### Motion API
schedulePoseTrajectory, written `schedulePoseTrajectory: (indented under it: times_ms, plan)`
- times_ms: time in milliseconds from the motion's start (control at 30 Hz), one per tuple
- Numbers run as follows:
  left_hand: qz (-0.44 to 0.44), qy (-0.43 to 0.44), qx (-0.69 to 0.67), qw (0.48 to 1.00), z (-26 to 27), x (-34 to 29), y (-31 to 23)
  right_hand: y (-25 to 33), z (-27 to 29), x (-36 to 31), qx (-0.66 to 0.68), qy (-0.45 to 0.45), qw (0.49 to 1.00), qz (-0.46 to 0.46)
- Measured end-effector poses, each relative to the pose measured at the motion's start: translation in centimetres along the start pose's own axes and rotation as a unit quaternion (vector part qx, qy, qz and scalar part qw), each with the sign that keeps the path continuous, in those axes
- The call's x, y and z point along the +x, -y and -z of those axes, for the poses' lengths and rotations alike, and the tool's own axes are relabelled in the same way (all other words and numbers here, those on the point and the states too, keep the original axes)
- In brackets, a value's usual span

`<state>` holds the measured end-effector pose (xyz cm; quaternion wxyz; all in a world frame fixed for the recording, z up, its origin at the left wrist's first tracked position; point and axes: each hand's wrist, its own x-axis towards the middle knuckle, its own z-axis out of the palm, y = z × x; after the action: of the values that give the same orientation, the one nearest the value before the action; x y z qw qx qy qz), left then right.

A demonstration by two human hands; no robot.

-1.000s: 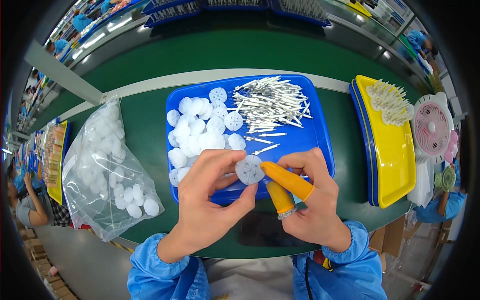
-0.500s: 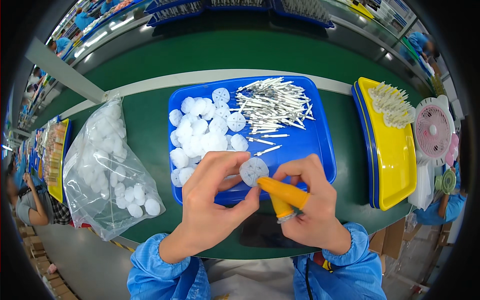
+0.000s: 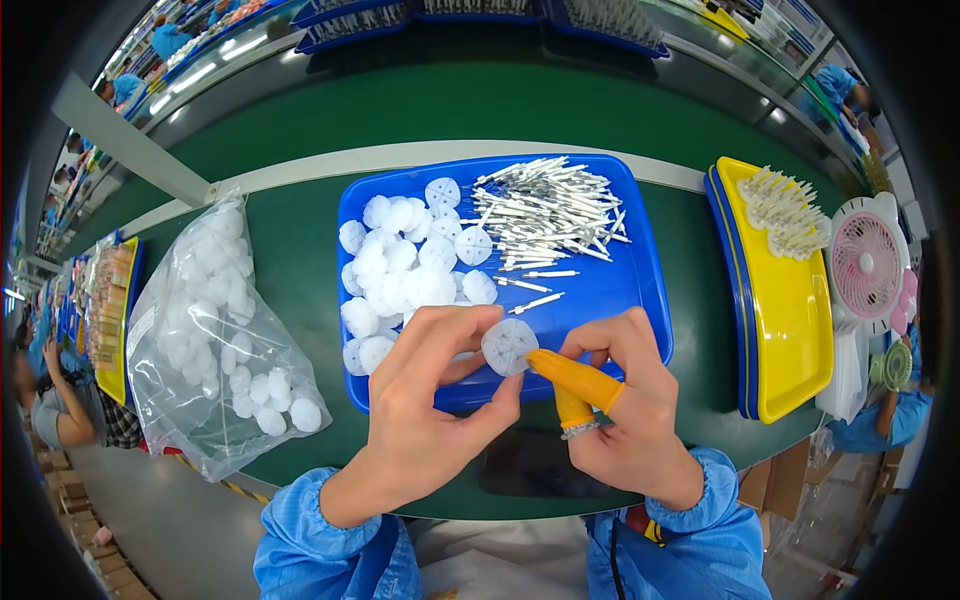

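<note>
A round, translucent white plastic disc (image 3: 509, 347) with small slots and creases like spokes is held over the front edge of a blue tray (image 3: 655, 300). My left hand (image 3: 430, 410) pinches it from the left between thumb and fingers. From the right, my right hand (image 3: 625, 410), closed, with yellow covers on two digits, has one covered tip on the disc's rim; whether anything small is between its fingers is hidden. Behind my left hand lies a heap of similar discs (image 3: 400, 265) in the tray. Thin white sticks with dark metal parts (image 3: 550, 210) fill its back right.
A clear bag of white discs (image 3: 215, 330) lies on the left. To the right, stacked blue trays sit under a yellow tray (image 3: 790, 340) bearing upright white pieces (image 3: 783, 215). Beside it stands a pink-and-white fan (image 3: 867, 258). Loaded blue trays (image 3: 480, 8) line the far side.
Both hands and the disc stay almost where they were, shifting only slightly. The yellow-covered fingertip has moved a little up and right along the disc's rim.
</note>
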<state>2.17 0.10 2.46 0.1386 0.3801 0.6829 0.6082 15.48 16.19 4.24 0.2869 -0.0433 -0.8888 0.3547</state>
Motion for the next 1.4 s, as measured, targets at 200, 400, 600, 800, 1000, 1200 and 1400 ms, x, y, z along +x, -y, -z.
schedulePoseTrajectory:
  times_ms: [200,400,600,800,1000,1200,1400]
  plan:
    - [-0.007,0.051,0.025,0.998,0.5,-0.1,-0.3,0.1,0.1,0.1,-0.005,-0.004,1.000,0.014]
    - [-0.011,0.062,0.041,0.997,0.3,-0.1,-0.4,-0.5,0.1,0.2,-0.018,0.004,1.000,0.018]
    - [-0.009,0.066,0.040,0.997,0.1,-0.1,-0.4,-0.7,-0.1,0.0,-0.013,-0.014,1.000,0.016]
    - [-0.003,0.057,0.036,0.998,0.4,0.0,-0.2,-0.6,0.4,-0.3,-0.031,0.001,0.999,0.017]
    - [-0.022,0.070,0.062,0.995,0.1,0.0,-0.5,-0.2,0.3,0.1,-0.015,0.010,1.000,0.021]
    - [-0.031,0.080,0.081,0.993,-0.1,-0.1,-1.0,-0.1,0.0,-0.1,0.002,0.026,0.999,0.020]
    - [-0.030,0.074,0.077,0.994,-0.1,-0.1,-0.6,-0.7,0.2,0.0,-0.030,0.015,0.999,0.002]
